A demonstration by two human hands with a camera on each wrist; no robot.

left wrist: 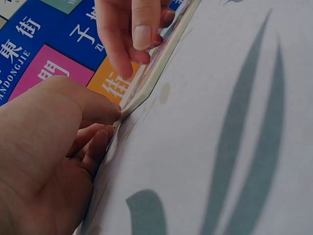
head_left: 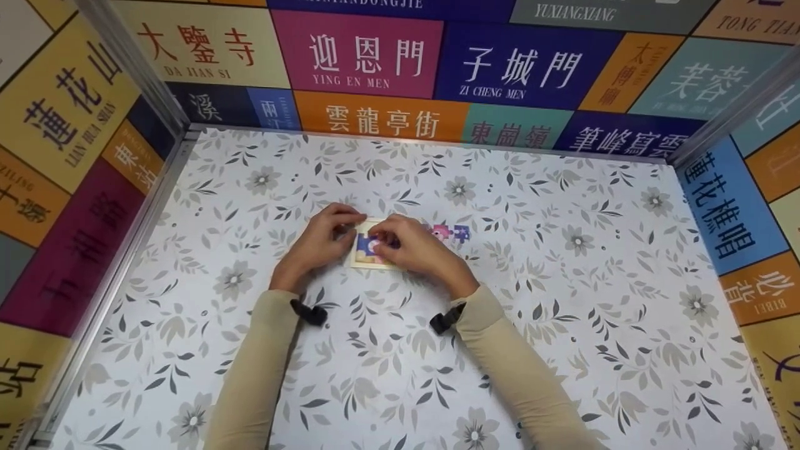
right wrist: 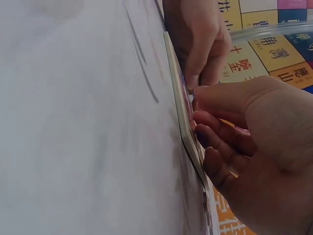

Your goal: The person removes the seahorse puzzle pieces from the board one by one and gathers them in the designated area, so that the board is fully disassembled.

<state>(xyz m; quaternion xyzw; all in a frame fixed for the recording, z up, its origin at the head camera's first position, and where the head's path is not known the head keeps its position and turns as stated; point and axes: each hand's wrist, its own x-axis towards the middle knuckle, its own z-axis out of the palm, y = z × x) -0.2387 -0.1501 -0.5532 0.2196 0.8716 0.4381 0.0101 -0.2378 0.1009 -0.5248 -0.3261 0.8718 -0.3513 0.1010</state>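
A small jigsaw puzzle (head_left: 364, 255) with a purple, pink and yellow picture lies flat in a pale tray (head_left: 369, 265) on the table. My left hand (head_left: 322, 240) is at the tray's left side, and in the left wrist view its thumb and fingertip pinch the corner. Over the picture is my right hand (head_left: 415, 250), fingers bent and tips close to the surface; whether they pinch a piece is hidden. Beyond it, on the table, lie loose puzzle pieces, one pink (head_left: 441, 233) and one purple (head_left: 461, 234).
White cloth with grey flowers and leaves (head_left: 562, 300) covers the table. Colourful panels with large characters (head_left: 369, 56) stand along the back and both sides, with metal rails at the corners. Both wrists wear black straps (head_left: 309, 312).
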